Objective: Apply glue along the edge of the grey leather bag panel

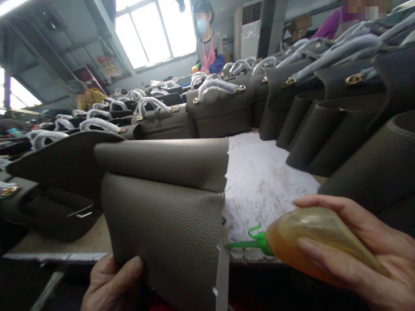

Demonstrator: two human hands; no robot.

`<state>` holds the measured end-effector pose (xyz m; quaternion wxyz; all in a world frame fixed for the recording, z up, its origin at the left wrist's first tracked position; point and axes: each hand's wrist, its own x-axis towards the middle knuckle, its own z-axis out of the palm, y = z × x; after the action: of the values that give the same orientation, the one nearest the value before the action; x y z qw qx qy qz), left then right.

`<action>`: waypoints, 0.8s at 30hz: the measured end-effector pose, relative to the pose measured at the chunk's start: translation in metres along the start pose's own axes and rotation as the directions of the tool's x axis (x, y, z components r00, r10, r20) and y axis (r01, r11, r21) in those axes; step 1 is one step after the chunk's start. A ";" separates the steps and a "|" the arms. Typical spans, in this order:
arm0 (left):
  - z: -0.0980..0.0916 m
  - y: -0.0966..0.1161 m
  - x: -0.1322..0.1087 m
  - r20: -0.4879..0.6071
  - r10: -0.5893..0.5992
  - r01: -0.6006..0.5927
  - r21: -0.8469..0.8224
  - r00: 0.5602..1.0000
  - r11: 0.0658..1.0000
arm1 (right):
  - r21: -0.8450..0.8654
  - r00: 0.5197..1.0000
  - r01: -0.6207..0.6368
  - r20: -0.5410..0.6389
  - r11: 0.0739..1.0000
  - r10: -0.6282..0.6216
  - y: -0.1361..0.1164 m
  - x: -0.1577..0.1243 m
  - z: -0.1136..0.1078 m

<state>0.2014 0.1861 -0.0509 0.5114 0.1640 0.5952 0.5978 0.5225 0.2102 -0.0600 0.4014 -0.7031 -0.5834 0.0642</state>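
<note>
Rows of taupe handbags [220, 108] with wrapped white handles are crowding the far side and the right of a long workbench [266, 181], whose bare middle is showing a scuffed, glue-stained white cover, while two other people are standing far off near the bright windows [155, 30]. I am watching my left hand [112, 283] gripping the near lower edge of a folded grey leather panel [165, 203] — thumb curled over the front face, the other fingers hidden behind it, so I cannot tell how tightly they are closed. The panel is standing upright at the near left of the bench, its upper flap folding back toward the far side. My right hand [359, 255] is wrapped around a soft amber glue bottle [311, 242] at the near right, fingers closed along its body, and the bottle's green nozzle [243, 244] is pointing left, its tip just beside the panel's right edge. I am judging the pebbled leather to be light and pliable yet firm enough to hold its fold, grippy rather than slick, and best pinched at the lower edge where the left hand already is, away from the raw right edge. The bottle is looking squeezable and light — holding it mid-body seems right, since pressing hard would probably flood the seam.
</note>
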 end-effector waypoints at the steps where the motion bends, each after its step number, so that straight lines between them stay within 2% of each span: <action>1: -0.001 -0.001 0.000 -0.002 0.016 -0.016 -0.006 1.000 1.000 | -0.015 1.000 -0.021 0.001 1.000 0.021 0.000 -0.002 0.000; 7: -0.003 -0.008 -0.003 -0.064 0.095 -0.093 0.034 0.993 0.995 | 0.013 1.000 -0.024 0.015 1.000 0.024 0.005 -0.013 -0.001; 13: 0.004 -0.010 -0.006 -0.089 0.102 -0.102 0.007 0.991 0.995 | 0.115 0.983 -0.100 0.164 0.988 0.080 0.016 -0.025 -0.009; 16: 0.004 -0.013 -0.008 -0.103 0.120 -0.116 0.045 0.987 0.992 | 0.143 0.975 -0.151 0.187 0.978 0.123 0.017 -0.026 -0.011; 20: 0.009 -0.016 -0.015 -0.071 0.139 -0.135 0.056 0.988 0.989 | 0.191 0.971 -0.181 0.189 0.965 0.145 0.017 -0.026 -0.014; 24: 0.026 -0.012 -0.026 -0.029 0.199 -0.199 0.001 0.979 0.980 | 0.281 0.929 -0.293 0.308 0.914 0.203 0.020 -0.025 -0.015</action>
<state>0.2380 0.1764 -0.0448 0.4403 0.2135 0.5826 0.6490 0.5389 0.1813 -0.0723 0.4153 -0.6813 -0.5196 0.3055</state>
